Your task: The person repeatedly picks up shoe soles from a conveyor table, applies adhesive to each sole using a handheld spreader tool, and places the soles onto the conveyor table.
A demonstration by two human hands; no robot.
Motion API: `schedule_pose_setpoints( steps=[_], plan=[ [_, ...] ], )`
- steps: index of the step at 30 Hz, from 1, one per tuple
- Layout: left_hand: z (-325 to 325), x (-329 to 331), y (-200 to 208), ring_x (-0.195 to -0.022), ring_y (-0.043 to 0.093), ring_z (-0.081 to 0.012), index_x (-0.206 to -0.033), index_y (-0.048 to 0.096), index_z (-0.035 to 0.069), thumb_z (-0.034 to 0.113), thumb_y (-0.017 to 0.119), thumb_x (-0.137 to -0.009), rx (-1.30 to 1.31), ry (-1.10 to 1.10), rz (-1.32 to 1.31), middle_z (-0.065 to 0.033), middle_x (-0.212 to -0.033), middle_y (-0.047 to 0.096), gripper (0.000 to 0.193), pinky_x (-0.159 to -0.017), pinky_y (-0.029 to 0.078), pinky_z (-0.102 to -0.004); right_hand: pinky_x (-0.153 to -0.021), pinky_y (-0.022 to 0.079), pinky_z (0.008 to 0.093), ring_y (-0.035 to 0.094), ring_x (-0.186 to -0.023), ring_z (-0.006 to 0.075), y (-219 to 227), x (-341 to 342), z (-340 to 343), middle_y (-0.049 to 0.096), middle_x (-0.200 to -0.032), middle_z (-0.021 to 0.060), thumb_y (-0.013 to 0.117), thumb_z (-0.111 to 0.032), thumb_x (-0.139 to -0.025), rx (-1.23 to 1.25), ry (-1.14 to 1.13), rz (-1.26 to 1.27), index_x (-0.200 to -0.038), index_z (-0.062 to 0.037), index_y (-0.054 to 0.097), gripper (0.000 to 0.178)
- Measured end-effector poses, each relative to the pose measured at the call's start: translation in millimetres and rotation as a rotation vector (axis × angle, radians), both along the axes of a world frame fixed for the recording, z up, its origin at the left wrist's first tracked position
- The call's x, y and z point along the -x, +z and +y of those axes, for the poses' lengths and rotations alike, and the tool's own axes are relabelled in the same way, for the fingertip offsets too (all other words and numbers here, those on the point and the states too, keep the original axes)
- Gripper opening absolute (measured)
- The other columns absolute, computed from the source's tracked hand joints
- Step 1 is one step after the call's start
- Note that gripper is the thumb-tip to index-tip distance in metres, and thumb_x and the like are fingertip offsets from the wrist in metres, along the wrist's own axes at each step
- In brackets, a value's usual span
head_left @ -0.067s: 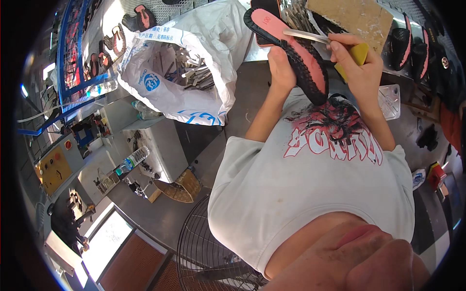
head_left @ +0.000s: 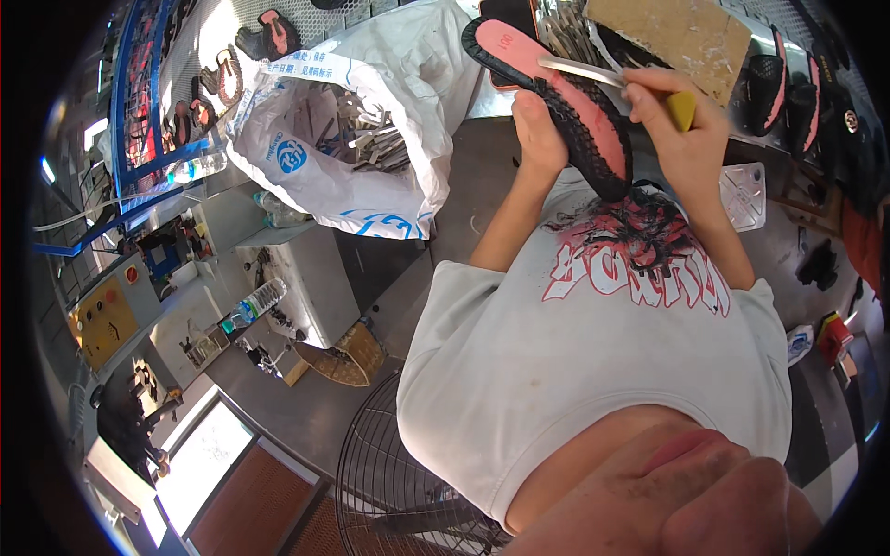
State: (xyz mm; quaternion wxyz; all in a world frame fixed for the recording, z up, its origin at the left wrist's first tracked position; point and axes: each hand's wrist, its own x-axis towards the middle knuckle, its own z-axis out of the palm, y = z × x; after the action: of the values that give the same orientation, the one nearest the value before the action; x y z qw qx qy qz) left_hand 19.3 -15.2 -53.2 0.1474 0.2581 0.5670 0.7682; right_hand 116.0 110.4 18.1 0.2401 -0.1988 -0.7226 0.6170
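My left hand (head_left: 540,134) is closed around the side of a black shoe upper (head_left: 563,104), held sole side up with its pink bottom (head_left: 603,125) showing. The rounded end of the shoe points up and left, the other end down toward my shirt. My right hand (head_left: 684,120) grips a narrow, pale flat strip-like tool (head_left: 584,69), whose tip lies at the pink bottom. A yellow piece (head_left: 682,109) shows between the right fingers and palm. Whether it is joined to the pale tool, I cannot tell. The fingers behind the shoe are hidden.
Left of my hands stands an open white sack (head_left: 422,139) with many pale strips (head_left: 378,139) inside. A phone (head_left: 508,14), more strips (head_left: 567,32) and a brown board (head_left: 672,37) lie beyond the shoe. Other black-and-pink shoes (head_left: 765,88) are at right. A caged fan (head_left: 399,473) stands below.
The shoe has tilted slightly, its upper end a little left and its lower end a little right. My right hand has turned, showing less of the yellow piece.
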Motion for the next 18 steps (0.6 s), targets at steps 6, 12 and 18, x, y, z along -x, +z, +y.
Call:
schedule_pose_setpoints(
  steps=[6,12,18],
  plan=[
    [4.3,2.0,11.2,-0.087,0.057,-0.0162,-0.112,0.051,0.001,0.060,0.016,-0.094,0.013,0.007,0.003,-0.0073,-0.095,0.059,0.072,-0.077,0.046,-0.0291,-0.065,0.047,0.0294,0.058,-0.072,0.0270,3.4,-2.8,3.2,0.060,-0.084,0.0114,0.062,-0.006,-0.080,-0.464,0.295,-0.018,-0.109,-0.0063,0.063,0.029],
    [4.1,3.0,3.8,-0.075,0.058,-0.0172,-0.103,0.054,0.001,0.065,0.016,-0.092,0.062,-0.080,-0.024,-0.0077,-0.085,0.061,0.076,-0.069,0.047,-0.0279,-0.065,0.048,0.0304,0.060,-0.075,0.0257,17.3,-13.8,15.6,0.060,-0.091,0.0111,0.064,-0.007,-0.079,-0.622,0.473,-0.274,-0.114,-0.0081,0.062,0.035],
    [6.8,2.9,6.9,-0.079,0.059,-0.0173,-0.110,0.050,0.002,0.069,0.018,-0.089,-0.053,0.034,-0.209,-0.0079,-0.089,0.060,0.077,-0.070,0.050,-0.0314,-0.086,0.045,0.0302,0.057,-0.101,0.0307,18.7,-29.5,19.9,0.058,-0.116,0.0161,0.079,-0.025,-0.065,-0.319,0.258,-0.144,-0.133,-0.0055,0.045,0.078]
  ],
)
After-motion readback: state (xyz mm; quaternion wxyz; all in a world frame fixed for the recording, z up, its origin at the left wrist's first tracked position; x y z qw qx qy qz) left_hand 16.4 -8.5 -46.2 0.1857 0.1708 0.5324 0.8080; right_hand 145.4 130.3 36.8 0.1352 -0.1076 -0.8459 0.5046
